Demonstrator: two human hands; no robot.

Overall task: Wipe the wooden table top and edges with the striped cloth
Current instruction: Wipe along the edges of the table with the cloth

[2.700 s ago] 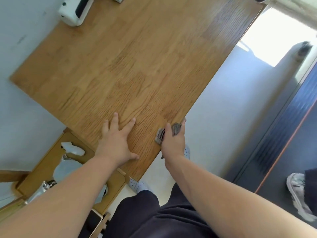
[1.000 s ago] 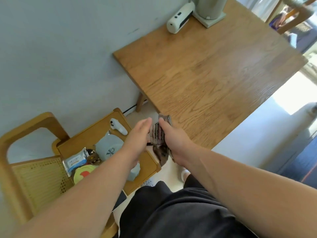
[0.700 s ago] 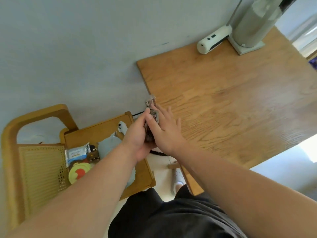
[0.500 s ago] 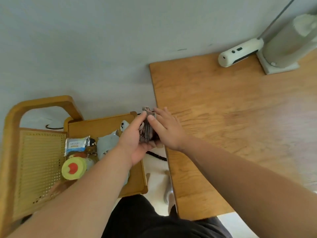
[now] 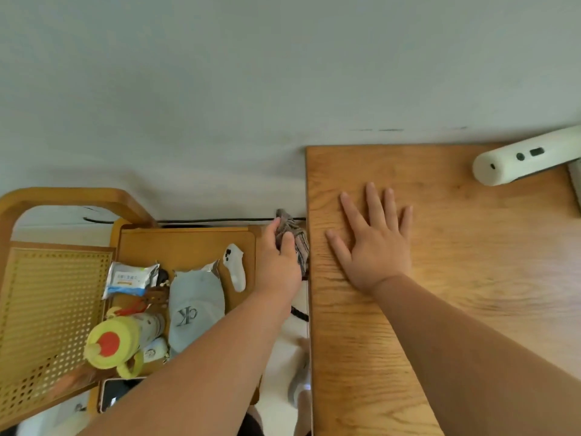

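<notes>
The pale grey cap [image 5: 195,306] bears a "CK" logo. Print on the blue-and-white packet [image 5: 130,278] is too blurred to read.

table top [image 5: 487,262]: grained wood, slight sheen | striped cloth [image 5: 298,239]: soft fabric | chair panel [image 5: 47,294]: woven cane

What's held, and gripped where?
Left hand grips the striped cloth by its bunched middle, at the side edge of the table. Right hand lies flat, holding nothing.
</notes>
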